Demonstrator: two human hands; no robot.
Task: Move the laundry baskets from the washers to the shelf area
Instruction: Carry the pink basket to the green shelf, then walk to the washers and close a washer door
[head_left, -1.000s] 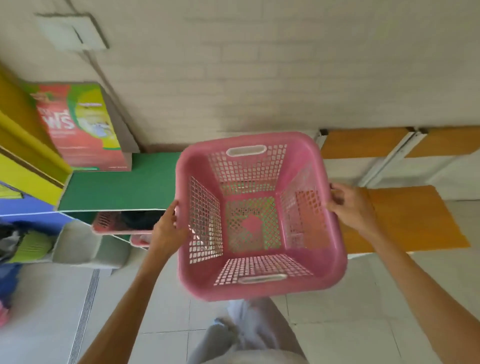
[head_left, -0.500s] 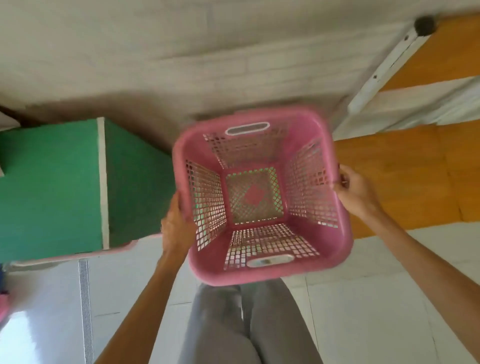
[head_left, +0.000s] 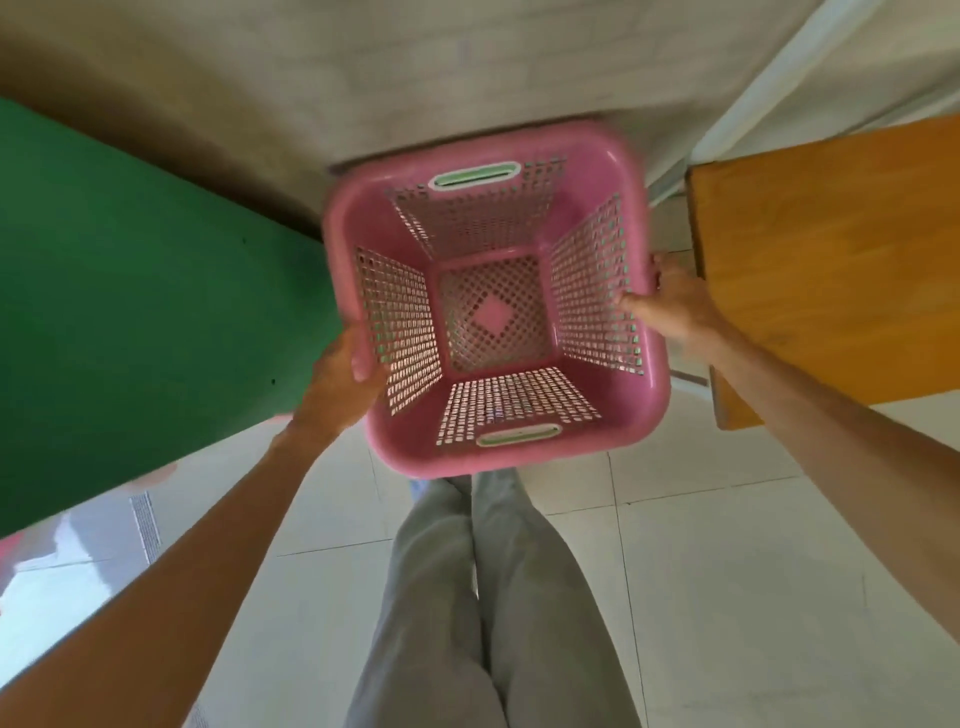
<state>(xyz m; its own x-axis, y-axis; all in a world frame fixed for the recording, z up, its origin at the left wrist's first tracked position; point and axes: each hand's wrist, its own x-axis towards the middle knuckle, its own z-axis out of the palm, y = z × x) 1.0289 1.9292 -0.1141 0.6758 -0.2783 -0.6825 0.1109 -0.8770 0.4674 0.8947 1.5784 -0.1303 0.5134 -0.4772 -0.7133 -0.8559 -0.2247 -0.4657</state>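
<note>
now i see a pink laundry basket (head_left: 493, 306), empty, held above the tiled floor (head_left: 727, 571) between a green surface (head_left: 145, 291) and a wooden shelf (head_left: 841, 260); left hand (head_left: 337, 384) and right hand (head_left: 675, 306) each curl fingers around a side rim.

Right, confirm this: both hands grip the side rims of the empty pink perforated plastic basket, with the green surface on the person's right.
Wrong side. The head view shows the green surface on the person's left. Both hands, left hand and right hand, do grip the side rims of the empty pink perforated plastic basket.
</note>
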